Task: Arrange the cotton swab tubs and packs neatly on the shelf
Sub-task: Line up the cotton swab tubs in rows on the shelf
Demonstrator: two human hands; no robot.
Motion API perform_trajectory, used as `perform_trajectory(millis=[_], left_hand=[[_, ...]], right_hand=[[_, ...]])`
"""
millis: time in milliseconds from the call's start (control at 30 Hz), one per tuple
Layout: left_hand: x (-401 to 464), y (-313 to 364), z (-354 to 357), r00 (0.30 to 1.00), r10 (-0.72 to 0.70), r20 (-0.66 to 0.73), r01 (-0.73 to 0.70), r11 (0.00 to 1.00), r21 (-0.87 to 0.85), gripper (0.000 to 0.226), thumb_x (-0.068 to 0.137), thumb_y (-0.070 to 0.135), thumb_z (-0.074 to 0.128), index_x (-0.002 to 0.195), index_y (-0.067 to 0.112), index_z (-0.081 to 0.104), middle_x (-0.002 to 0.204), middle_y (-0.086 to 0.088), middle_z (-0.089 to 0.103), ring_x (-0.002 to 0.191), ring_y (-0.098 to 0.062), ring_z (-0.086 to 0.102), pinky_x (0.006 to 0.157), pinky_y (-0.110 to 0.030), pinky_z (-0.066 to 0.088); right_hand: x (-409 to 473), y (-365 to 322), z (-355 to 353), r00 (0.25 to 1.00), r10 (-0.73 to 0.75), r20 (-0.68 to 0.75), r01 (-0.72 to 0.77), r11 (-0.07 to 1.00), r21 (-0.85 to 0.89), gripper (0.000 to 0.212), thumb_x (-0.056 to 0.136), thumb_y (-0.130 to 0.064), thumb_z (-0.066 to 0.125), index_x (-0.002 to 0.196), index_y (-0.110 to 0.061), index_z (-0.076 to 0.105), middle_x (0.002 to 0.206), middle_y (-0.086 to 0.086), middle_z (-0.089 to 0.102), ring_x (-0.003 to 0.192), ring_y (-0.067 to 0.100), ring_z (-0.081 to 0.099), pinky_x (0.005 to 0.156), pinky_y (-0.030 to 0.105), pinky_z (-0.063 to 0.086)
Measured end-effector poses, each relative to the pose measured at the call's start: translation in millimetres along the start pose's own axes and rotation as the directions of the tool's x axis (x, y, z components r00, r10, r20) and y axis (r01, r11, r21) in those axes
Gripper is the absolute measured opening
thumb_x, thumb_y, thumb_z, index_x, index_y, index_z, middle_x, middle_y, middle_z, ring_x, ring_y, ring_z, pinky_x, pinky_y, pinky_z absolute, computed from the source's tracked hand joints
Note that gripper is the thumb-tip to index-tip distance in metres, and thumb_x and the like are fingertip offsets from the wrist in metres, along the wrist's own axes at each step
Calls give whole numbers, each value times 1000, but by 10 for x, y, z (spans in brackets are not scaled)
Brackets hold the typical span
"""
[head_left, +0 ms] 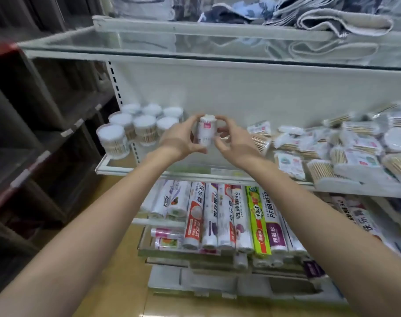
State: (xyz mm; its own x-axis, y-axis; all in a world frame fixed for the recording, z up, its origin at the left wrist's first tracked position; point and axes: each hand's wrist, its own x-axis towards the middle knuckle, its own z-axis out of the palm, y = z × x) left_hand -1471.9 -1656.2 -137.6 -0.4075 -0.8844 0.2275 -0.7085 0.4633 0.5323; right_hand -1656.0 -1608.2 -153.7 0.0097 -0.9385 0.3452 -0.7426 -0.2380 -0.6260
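Standing upright between left hand (180,139) and right hand (232,139), small white labelled tub (206,131).

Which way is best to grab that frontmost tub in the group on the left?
Best guess: by its round side wall, from the front. The frontmost tub stands upright at the shelf edge, with other tubs packed close behind it.

head cam | 1 view | faces forward-down at shelf (117,170) | close | edges somewhat blurred

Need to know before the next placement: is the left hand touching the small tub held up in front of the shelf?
Touching. The head view shows the left hand with its fingers curled round the small tub.
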Motion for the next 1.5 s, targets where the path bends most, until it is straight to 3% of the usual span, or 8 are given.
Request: perform_trajectory(millis=[133,333,500,733,1067,1233,1367,1500], left_hand=[[90,-88,13,996,71,51,-67,994,-84,87,74,22,86,142,39,35,84,-1,71,60,-12,62,76,-43,59],[144,-121,-3,991,131,17,-123,965,-233,78,79,19,83,143,34,41,87,-5,72,54,-18,66,62,-35,59],[193,-139,-81,999,30,-36,-42,902,-430,38,89,24,74,124,29,62,90,-2,76,53,-24,67,45,-24,44],[203,-91,-28,994,-17,-106,-44,838,-544,40,89,14,72,128,17,64,89,-9,73,43,-24,58,44,-23,44],[117,-112,-12,998,-1,-62,-25,908,-418,43,82,14,79,122,27,70,98,-1,75,49,-35,62,51,-47,57],[74,-121,20,998,-6,-57,-11,956,-293,59,77,23,85,131,31,63,103,2,72,84,-20,71,53,-32,54],[73,-131,46,999,-20,-37,7,947,-321,67,82,8,78,142,19,51,99,7,65,48,-8,59,49,-21,50],[115,-199,33,1000,9,-20,-14,974,-227,59,79,9,80,134,15,59,109,-10,58,84,-24,63,60,-32,54]], right_hand=[[17,11,2,1000,-5,-1,5,999,42,65,90,-40,69,145,-25,38,115,-2,68,98,9,63,92,34,54],[96,65,-19,993,-84,-86,91,992,86,67,89,-37,73,146,-20,41,110,-2,66,93,11,64,89,29,53],[177,115,1,987,-144,-69,147,988,39,63,86,-32,77,141,-23,48,110,0,65,98,11,60,94,31,51],[277,93,19,985,-143,-94,153,982,110,55,82,-30,82,127,-24,51,95,-4,63,84,-1,58,82,20,47],[117,147,83,986,-167,8,166,984,70,63,83,-34,79,137,-34,48,104,-9,66,89,5,60,83,27,51],[46,169,203,998,-68,0,67,991,115,69,84,-24,80,141,-24,41,113,-5,65,93,9,64,88,32,54],[125,182,217,997,74,37,-81,968,237,66,81,-21,81,135,-21,44,118,1,64,100,15,68,94,39,55],[191,181,176,994,106,-1,-103,966,237,37,86,-18,76,120,-15,61,105,-3,70,95,12,68,92,37,56]])
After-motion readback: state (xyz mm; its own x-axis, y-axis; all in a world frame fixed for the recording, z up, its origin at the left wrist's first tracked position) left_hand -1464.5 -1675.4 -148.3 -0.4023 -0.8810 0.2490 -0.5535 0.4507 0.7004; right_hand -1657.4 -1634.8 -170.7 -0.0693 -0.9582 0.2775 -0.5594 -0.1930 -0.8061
